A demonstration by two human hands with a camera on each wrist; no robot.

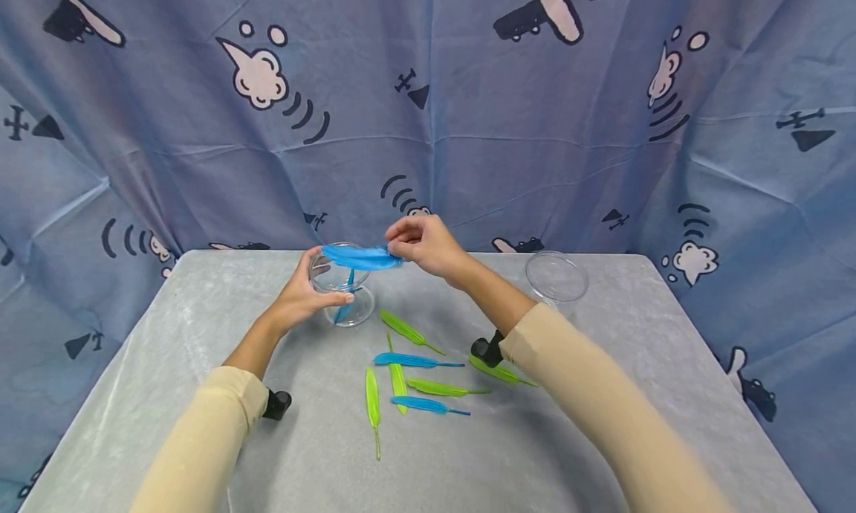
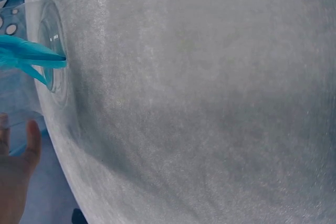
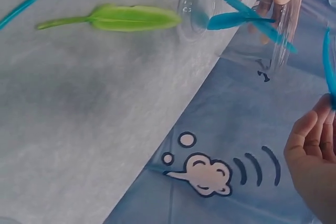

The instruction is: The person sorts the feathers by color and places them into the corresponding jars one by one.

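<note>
A clear cylindrical jar [image 1: 361, 308] stands near the far edge of the table, left of the middle. My left hand [image 1: 301, 296] grips it near the rim, thumb in front and fingers around the far side. Inside the jar lie crossed blue feathers [image 3: 231, 20], seen through its wall in the right wrist view. Over the jar's mouth, my right hand [image 1: 431, 247] pinches another blue feather [image 1: 357, 257] by its quill end, the vane pointing left. In the right wrist view, that feather [image 3: 329, 61] is partly cut off at the frame's edge.
Several green feathers [image 1: 438, 388] and two blue feathers [image 1: 414, 360] lie scattered on the grey table [image 1: 321, 439] in front of the jar. A clear round lid [image 1: 558, 300] sits at the far right. A patterned blue curtain [image 1: 468, 89] hangs behind the table.
</note>
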